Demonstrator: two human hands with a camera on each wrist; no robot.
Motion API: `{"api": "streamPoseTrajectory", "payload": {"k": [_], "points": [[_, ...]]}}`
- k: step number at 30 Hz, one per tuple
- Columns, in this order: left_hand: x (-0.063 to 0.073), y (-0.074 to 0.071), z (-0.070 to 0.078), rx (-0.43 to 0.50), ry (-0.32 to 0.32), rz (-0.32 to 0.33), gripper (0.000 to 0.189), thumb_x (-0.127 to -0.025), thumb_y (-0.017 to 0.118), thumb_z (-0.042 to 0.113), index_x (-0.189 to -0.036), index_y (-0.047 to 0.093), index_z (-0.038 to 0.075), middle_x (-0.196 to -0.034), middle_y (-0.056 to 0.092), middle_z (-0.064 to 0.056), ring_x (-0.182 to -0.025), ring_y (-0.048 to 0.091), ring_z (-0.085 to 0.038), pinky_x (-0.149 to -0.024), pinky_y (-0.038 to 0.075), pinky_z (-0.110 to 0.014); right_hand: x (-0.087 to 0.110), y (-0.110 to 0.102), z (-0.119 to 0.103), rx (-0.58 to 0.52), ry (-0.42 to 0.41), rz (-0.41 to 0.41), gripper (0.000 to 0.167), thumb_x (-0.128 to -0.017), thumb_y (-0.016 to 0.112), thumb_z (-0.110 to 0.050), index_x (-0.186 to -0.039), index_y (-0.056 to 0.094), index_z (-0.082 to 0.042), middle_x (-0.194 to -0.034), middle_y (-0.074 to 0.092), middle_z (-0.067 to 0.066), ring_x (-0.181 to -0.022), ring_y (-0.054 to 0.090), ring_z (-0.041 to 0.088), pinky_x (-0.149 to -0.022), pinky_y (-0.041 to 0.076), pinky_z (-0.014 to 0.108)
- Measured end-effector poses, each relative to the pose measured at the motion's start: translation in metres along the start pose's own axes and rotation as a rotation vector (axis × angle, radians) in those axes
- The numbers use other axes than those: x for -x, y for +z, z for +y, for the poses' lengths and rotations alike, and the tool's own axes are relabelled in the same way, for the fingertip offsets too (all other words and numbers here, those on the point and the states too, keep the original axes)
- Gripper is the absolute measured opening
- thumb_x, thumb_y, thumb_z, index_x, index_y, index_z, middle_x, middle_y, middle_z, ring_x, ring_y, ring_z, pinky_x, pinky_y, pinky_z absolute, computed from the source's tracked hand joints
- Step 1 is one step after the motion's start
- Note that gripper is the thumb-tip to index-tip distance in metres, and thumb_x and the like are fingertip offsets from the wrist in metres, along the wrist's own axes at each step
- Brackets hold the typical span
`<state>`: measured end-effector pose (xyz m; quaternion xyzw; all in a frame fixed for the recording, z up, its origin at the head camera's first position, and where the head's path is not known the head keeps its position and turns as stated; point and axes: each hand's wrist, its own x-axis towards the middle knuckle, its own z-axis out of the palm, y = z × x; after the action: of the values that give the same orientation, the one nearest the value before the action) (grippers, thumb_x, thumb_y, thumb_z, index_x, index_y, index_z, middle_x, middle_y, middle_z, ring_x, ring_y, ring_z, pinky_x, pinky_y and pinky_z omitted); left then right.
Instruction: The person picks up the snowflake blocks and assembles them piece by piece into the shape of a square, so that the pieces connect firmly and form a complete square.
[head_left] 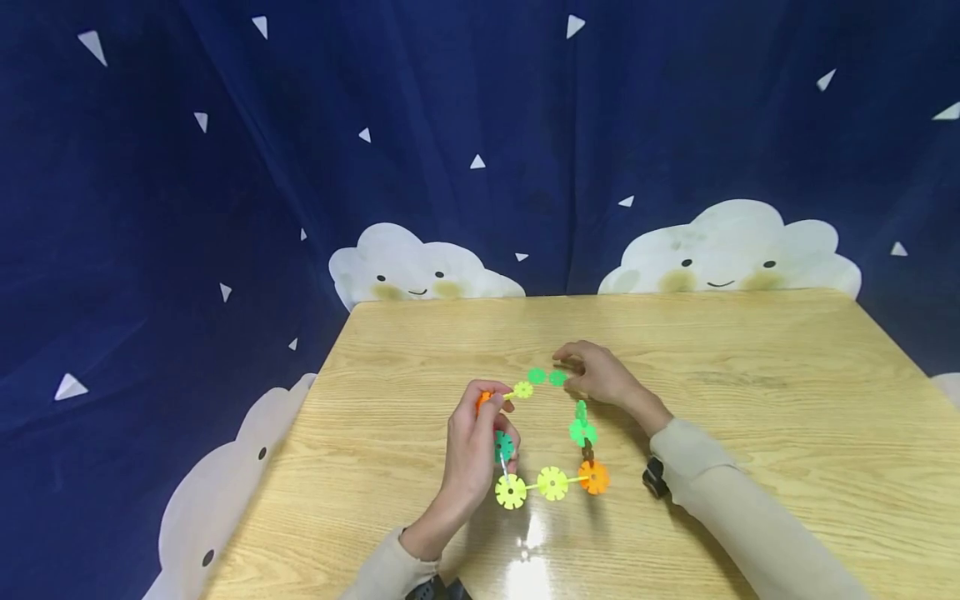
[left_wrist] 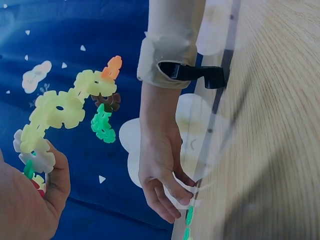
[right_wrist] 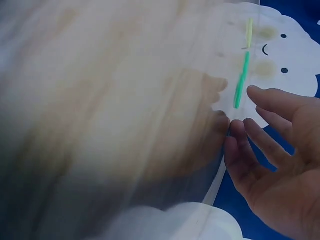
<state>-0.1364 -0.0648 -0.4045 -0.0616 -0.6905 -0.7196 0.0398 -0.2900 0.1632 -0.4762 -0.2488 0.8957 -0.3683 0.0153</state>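
Note:
My left hand (head_left: 474, 433) holds a chain of notched plastic snowflake discs, its fingers curled round an orange disc (head_left: 483, 402) and a teal disc (head_left: 504, 446). From there the chain runs through yellow discs (head_left: 552, 483) to another orange disc (head_left: 594, 477), then a dark brown disc (head_left: 587, 451) and green ones (head_left: 582, 431). Beyond the hand are a smaller yellow disc (head_left: 523, 389) and two green discs (head_left: 557, 377). My right hand (head_left: 600, 375) is beside the nearer green disc, thumb and fingers spread apart, nothing between them in the right wrist view.
A light wooden table (head_left: 750, 400) spreads under both hands. Behind it hangs a dark blue curtain (head_left: 480, 83) with white triangles and smiling clouds. Dark bands (head_left: 655, 477) sit at the wrists over pale sleeves.

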Motion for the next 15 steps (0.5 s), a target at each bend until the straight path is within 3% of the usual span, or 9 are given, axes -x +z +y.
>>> {"api": "streamPoseTrajectory", "payload": {"k": [7,15], "points": [[0.000,0.000,-0.001,0.017,-0.003,-0.003,0.022,-0.105,0.040,0.014,-0.112,0.058,0.005,-0.056,0.053,-0.007,-0.036,0.048,-0.013,-0.035,0.045,-0.023,-0.005,0.008,-0.006,0.091,0.047,-0.014,0.047,-0.083,0.078,0.002,-0.129,0.068,-0.002,-0.131,0.068,0.017,-0.127,0.059,0.042,-0.106,0.048,0.059],[-0.001,0.000,-0.002,0.015,-0.010,-0.006,0.022,-0.104,0.039,0.014,-0.112,0.058,0.005,-0.056,0.053,-0.006,-0.036,0.047,-0.012,-0.035,0.043,-0.022,-0.008,0.012,-0.010,0.099,0.093,-0.008,0.037,-0.085,0.076,0.005,-0.120,0.074,-0.007,-0.125,0.071,0.013,-0.120,0.064,0.039,-0.102,0.052,0.057]]}}
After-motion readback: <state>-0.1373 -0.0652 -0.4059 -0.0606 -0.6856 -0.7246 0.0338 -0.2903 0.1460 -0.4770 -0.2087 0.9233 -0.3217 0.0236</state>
